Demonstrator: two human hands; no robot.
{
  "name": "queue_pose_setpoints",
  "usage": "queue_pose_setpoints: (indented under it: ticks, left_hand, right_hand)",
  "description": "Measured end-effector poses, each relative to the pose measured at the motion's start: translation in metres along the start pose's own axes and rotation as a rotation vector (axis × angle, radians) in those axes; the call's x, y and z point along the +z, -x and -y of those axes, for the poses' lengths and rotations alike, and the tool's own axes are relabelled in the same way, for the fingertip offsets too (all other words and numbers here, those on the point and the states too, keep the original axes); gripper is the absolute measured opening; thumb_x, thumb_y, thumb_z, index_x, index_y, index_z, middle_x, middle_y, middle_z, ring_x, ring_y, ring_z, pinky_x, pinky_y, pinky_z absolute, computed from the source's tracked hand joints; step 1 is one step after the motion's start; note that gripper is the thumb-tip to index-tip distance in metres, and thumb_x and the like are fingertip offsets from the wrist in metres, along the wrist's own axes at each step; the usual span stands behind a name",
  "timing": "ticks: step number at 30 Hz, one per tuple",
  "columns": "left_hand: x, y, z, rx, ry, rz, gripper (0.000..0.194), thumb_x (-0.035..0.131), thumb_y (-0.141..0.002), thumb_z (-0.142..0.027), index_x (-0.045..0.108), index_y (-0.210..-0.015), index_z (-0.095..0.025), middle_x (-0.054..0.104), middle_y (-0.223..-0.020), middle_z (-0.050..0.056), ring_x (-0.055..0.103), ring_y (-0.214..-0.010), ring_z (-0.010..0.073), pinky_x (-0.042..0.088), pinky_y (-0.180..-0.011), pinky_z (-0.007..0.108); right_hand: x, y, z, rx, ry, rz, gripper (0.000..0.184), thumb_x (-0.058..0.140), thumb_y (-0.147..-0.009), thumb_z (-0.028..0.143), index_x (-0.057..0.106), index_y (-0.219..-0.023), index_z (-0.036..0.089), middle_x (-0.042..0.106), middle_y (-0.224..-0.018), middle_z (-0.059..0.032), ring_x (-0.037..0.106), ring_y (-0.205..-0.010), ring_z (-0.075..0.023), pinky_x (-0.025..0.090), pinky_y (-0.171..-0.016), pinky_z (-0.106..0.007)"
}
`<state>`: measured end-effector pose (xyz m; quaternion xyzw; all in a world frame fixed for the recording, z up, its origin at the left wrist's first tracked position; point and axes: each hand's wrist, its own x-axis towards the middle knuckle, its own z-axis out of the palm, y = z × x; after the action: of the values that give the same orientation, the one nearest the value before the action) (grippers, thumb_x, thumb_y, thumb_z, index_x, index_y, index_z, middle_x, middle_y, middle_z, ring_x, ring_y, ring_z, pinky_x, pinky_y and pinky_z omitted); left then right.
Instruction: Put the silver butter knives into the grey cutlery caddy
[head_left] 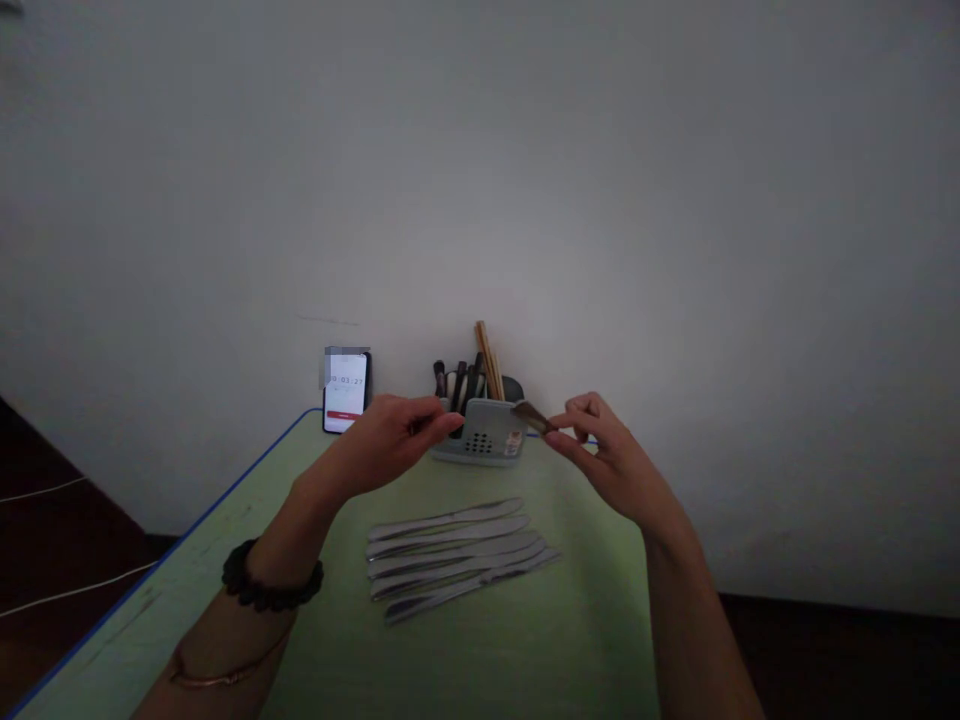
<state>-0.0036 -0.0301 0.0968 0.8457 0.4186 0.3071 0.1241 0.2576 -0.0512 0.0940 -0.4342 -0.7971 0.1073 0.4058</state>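
Observation:
My left hand [394, 440] reaches toward a grey cutlery holder [486, 438] at the back of the green table [570, 640]; its fingers are pinched together at the holder's left edge, and what they hold is hidden. My right hand [600, 450] is closed on one end of a thin utensil [531, 416], whose flat tip points left over the holder's right side. In the holder stand wooden chopsticks [489, 362] and dark-handled utensils [455, 380]. Several metal knives [457, 555] lie side by side on the table, in front of my hands.
A phone [346, 392] with a lit screen leans against the white wall at the table's back left. The table has a blue edge [225, 500] on the left. White cables [67, 590] run across the dark floor to the left.

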Motion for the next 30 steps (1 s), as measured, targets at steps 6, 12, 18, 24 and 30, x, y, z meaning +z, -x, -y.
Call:
queue_pose_setpoints:
  ticks: [6, 12, 18, 24, 30]
  left_hand:
    - [0.012, -0.003, 0.002, 0.005, 0.135, 0.178, 0.039, 0.036, -0.092, -0.048, 0.056, -0.108, -0.019, 0.063, -0.105, 0.006, 0.057, -0.092, 0.0176, 0.045, -0.078, 0.027]
    - [0.012, 0.000, 0.001, 0.005, 0.261, 0.382, 0.043, 0.025, -0.095, -0.048, 0.056, -0.096, -0.018, 0.063, -0.079, 0.001, 0.057, -0.071, 0.0128, 0.045, -0.067, 0.024]
    - [0.005, 0.002, 0.008, -0.014, 0.258, 0.408, 0.040, 0.037, -0.091, -0.050, 0.053, -0.076, -0.017, 0.052, -0.060, -0.003, 0.048, -0.053, 0.0095, 0.036, -0.051, 0.020]
    - [0.019, -0.007, 0.031, 0.007, 0.312, 0.340, 0.034, 0.041, -0.091, -0.044, 0.058, -0.082, -0.016, 0.062, -0.071, 0.000, 0.057, -0.065, 0.0123, 0.043, -0.061, 0.022]
    - [0.045, -0.019, 0.071, -0.089, 0.087, -0.045, 0.021, 0.051, -0.085, -0.034, 0.060, -0.081, -0.016, 0.061, -0.075, 0.001, 0.055, -0.067, 0.0145, 0.042, -0.063, 0.026]
  right_hand:
    - [0.012, 0.001, -0.008, 0.150, -0.500, -0.197, 0.024, 0.050, -0.086, 0.046, 0.053, -0.090, 0.022, 0.044, -0.058, 0.0048, 0.047, -0.053, -0.0118, 0.043, -0.053, -0.026]
    - [0.023, -0.004, 0.004, 0.199, -0.780, -0.193, 0.023, 0.061, -0.077, 0.042, 0.049, -0.079, 0.023, 0.053, -0.073, 0.0023, 0.062, -0.063, -0.0139, 0.055, -0.070, -0.034]
    - [0.024, -0.003, 0.011, 0.284, -0.747, -0.280, 0.027, 0.058, -0.083, 0.045, 0.058, -0.094, 0.020, 0.061, -0.070, 0.0017, 0.065, -0.064, -0.0132, 0.056, -0.072, -0.033]
    - [0.003, -0.032, 0.033, 0.183, -0.470, -0.333, 0.021, 0.069, -0.075, 0.036, 0.061, -0.083, 0.018, 0.063, -0.080, -0.0003, 0.064, -0.059, -0.0109, 0.057, -0.060, -0.027]
    - [-0.021, -0.103, 0.052, 0.018, -0.385, -0.234, 0.029, 0.065, -0.077, 0.043, 0.060, -0.081, 0.015, 0.060, -0.073, 0.0004, 0.063, -0.057, -0.0087, 0.057, -0.059, -0.024]
